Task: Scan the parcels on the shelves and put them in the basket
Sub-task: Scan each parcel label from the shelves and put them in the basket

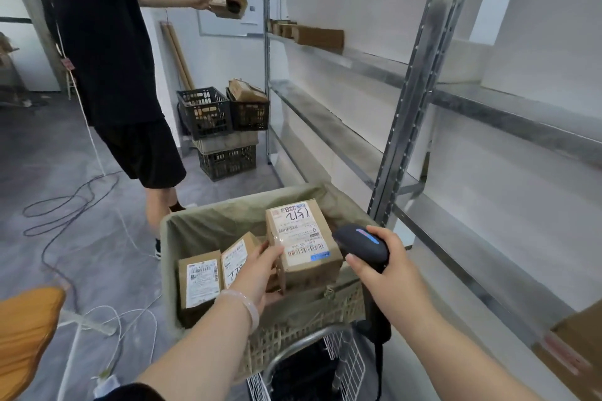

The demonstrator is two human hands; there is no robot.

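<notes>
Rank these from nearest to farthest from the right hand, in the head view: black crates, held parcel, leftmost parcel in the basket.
1. Held parcel, just left of the right hand and its scanner.
2. Leftmost parcel, at the basket's left side.
3. Black crates, far back in the room.

A single view is given, taken from a camera worn on the head and directed forward and downward. The scene is seen at arm's length. Both forearms are brought in from the lower edge, and the left hand gripping a parcel and the right hand holding a scanner are shown near the lower centre. The lined basket is looked into from above. The shelves are caught obliquely along the right side, receding toward the upper centre. A second person is cropped at the upper left.
</notes>
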